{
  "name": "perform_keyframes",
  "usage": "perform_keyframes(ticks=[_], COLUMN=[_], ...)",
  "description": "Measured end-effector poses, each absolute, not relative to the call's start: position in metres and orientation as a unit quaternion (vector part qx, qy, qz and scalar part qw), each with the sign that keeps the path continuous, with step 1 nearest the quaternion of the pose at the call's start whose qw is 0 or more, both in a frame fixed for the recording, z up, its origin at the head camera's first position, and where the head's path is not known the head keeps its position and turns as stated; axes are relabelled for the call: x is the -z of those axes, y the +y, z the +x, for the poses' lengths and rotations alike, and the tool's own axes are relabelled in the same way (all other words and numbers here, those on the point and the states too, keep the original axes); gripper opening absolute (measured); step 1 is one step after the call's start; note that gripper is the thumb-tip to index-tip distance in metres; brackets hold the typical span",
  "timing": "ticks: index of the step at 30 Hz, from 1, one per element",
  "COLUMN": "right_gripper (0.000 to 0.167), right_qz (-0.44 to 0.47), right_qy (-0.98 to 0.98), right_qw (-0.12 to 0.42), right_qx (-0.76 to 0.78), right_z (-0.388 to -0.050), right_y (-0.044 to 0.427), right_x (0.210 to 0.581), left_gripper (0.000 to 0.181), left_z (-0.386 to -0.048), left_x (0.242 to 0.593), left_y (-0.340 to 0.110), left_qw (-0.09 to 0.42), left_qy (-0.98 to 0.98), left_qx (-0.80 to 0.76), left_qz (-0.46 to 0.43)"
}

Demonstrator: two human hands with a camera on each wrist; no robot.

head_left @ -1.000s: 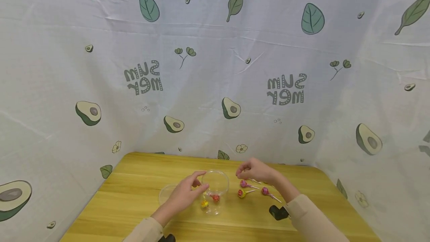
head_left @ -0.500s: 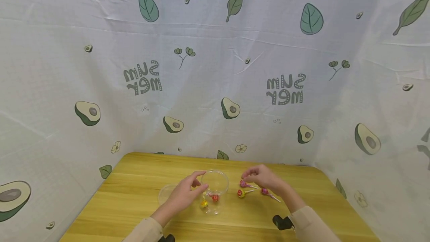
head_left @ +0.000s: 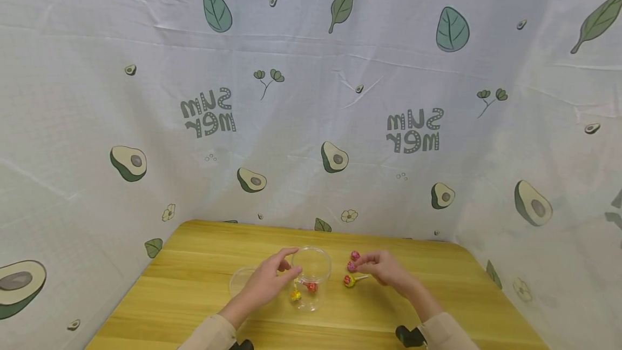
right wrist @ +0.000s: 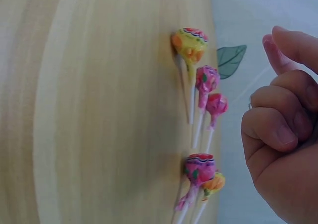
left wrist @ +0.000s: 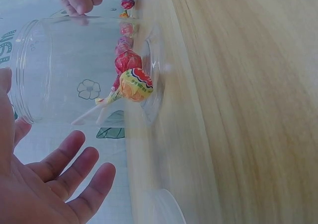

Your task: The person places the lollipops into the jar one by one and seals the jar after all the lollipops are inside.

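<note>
One yellow lollipop (left wrist: 135, 85) and one red lollipop (left wrist: 128, 61) sit low in the upright clear jar (left wrist: 64, 55), and the left hand (head_left: 269, 278) has it by the left of the rim, thumb and forefinger holding, other fingers loose! Left of that, the clear lid (head_left: 238, 281) lies flat on the table (head_left: 398, 307). Over to the right: five loose lollipops (right wrist: 216, 104), and above them the right hand (head_left: 386, 269), narrow pinch, fingers curled, nothing visible between the tips!
</note>
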State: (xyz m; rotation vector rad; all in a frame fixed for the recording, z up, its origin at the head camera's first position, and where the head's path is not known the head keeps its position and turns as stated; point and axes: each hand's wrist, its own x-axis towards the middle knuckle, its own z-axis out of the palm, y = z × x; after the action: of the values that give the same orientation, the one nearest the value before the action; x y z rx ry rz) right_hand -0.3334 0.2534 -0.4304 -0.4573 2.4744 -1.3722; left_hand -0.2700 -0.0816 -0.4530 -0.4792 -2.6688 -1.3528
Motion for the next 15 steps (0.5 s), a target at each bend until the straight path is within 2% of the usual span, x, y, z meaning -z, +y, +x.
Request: perform_keyframes(ticks=[15], right_gripper=[0.028], right_qz=[-0.095], right_qy=[0.876], right_qw=[0.094], right_qx=[0.464], right_z=[-0.332], right_y=[0.259], right_x=[0.45], left_gripper=[0.059], left_z=[-0.269], left_x=[0.452], left_y=[-0.081], left_qw=[0.059], left_qy=[-0.88], left_qx=[0.444], left_qz=[-0.155])
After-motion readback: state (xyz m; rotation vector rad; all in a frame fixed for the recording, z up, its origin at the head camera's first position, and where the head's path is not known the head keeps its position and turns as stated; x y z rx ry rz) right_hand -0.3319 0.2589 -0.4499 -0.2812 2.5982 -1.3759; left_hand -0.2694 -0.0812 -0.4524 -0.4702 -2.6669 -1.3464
